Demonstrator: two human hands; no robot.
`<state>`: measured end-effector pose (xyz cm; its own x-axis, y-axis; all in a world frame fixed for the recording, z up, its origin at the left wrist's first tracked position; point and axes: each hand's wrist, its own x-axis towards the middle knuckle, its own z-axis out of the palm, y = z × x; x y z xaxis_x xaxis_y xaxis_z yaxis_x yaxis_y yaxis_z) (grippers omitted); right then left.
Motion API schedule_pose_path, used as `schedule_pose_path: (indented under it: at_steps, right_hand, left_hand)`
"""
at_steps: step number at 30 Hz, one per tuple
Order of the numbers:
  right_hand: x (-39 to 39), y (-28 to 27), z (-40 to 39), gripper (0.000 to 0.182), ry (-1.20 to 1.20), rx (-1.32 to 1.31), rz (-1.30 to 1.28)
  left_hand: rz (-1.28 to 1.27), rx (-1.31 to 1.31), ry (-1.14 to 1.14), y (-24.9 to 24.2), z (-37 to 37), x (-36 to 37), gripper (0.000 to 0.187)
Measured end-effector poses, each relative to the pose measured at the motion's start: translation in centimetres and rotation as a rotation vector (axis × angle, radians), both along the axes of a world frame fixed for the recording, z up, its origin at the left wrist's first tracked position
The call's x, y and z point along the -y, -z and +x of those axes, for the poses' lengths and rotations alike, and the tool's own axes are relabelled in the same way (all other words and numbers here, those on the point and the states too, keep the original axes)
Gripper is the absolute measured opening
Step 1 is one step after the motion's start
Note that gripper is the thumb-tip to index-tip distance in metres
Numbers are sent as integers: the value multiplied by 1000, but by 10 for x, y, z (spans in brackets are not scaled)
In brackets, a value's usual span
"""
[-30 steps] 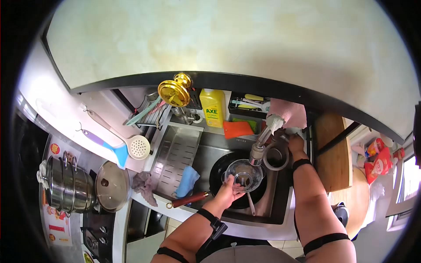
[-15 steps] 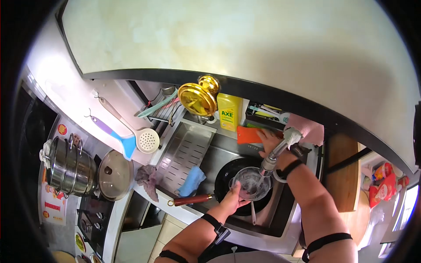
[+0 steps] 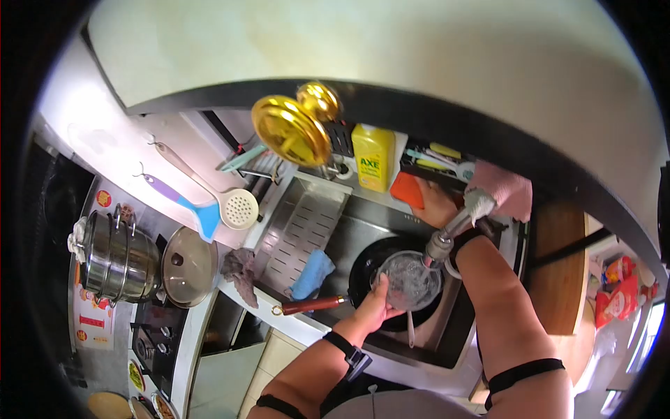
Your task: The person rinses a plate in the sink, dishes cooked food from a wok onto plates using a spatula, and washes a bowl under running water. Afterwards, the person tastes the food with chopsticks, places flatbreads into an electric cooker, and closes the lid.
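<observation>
The left hand point(image 3: 380, 307) holds a clear glass bowl point(image 3: 410, 281) by its near edge, with the fingers wrapped tight on the rim. The bowl sits over a black pan point(image 3: 373, 269) that lies in the sink point(image 3: 349, 234), and the tap point(image 3: 453, 230) hangs right above the bowl's far right side, with what looks like water in the bowl. The right hand point(image 3: 427, 202) reaches to the far side of the sink and rests on an orange sponge point(image 3: 406, 188); the fingers seem to be closing on it, but I cannot tell for sure if they grip it. A yellow soap bottle point(image 3: 373, 157) stands just left of the sponge. The bowl is wet and held by only one hand at one edge, so it could slip and bang on the pan, and glass can crack. If the bowl tips, water could splash over the near edge of the sink. The eyes may go to the sponge, so the left hand could wobble. The right arm passes close by the tap and could bump it. The pan's red handle point(image 3: 310, 305) sticks out to the left over the counter edge, and a knock there could make the pan rock under the bowl.
</observation>
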<state>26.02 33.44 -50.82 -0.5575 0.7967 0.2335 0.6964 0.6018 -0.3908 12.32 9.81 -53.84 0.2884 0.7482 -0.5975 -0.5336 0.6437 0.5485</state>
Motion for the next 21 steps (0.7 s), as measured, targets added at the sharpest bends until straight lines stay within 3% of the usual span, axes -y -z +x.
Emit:
schedule_pose_path:
  at_steps: [1, 2, 3, 4, 6, 7, 8, 13, 17, 19, 21]
  right_hand:
    - [17, -7, 5, 68, 148, 18, 72]
    - [33, -21, 15, 61, 193, 14, -26]
    - [35, 9, 32, 61, 212, 22, -23]
    - [33, 64, 59, 62, 229, -405, -376]
    - [88, 43, 77, 61, 318, -479, -478]
    - [137, -27, 65, 58, 387, -110, -242]
    - [162, -36, 58, 55, 410, -54, -215]
    - [195, -9, 24, 36, 467, 275, 8]
    - [182, 21, 8, 37, 468, 272, -98]
    - [174, 27, 10, 42, 314, 135, -467]
    - [174, 33, 15, 41, 261, 54, -396]
  left_hand:
    - [10, -11, 11, -1, 0, -1, 67]
    - [16, -49, -18, -5, 3, -1, 66]
    - [18, -41, 0, -3, 4, -5, 66]
    - [22, -78, 8, 3, 5, -8, 63]
    - [55, -128, 20, 5, 7, -13, 60]
    - [58, -119, 42, 4, 10, -15, 60]
    - [39, -149, 44, 3, 13, -16, 60]
    - [35, -206, 103, 14, 31, -24, 59]
    - [-6, -116, 93, 25, 35, -29, 55]
    - [-17, -126, 102, 19, 36, -34, 54]
    - [-59, -115, 82, 5, 35, -36, 60]
